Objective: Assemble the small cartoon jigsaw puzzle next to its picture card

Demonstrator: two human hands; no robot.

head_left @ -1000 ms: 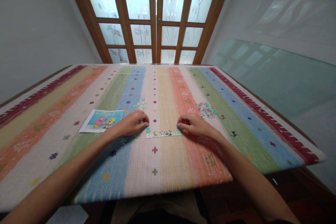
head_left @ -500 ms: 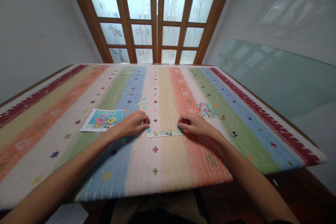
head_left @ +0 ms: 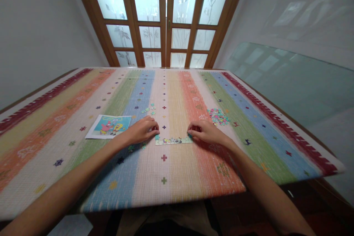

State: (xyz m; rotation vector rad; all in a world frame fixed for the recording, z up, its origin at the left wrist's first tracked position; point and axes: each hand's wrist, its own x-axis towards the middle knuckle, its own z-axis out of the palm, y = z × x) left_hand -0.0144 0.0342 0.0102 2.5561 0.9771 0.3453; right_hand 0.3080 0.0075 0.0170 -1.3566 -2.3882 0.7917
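The left hand (head_left: 143, 129) and right hand (head_left: 204, 131) curl at opposite ends of a thin puzzle strip (head_left: 173, 141), its near edge straight, lying on the striped, woven-looking surface (head_left: 151, 177). Each grip is bunched inward (pinching a piece or merely touching, I cannot tell). Light, level pressure should keep joints from buckling. Small knobbly loose pieces (head_left: 218, 116) lie heaped near the right hand.

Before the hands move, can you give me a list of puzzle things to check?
1. Left hand at the left end of the puzzle strip: ok.
2. Right hand at its right end: ok.
3. The puzzle strip lying on the cloth: ok.
4. Picture face up: ok.
5. Pile of pieces spread out: not ok, bunched together.
6. Either hand gripping a piece: cannot tell, too small to see.
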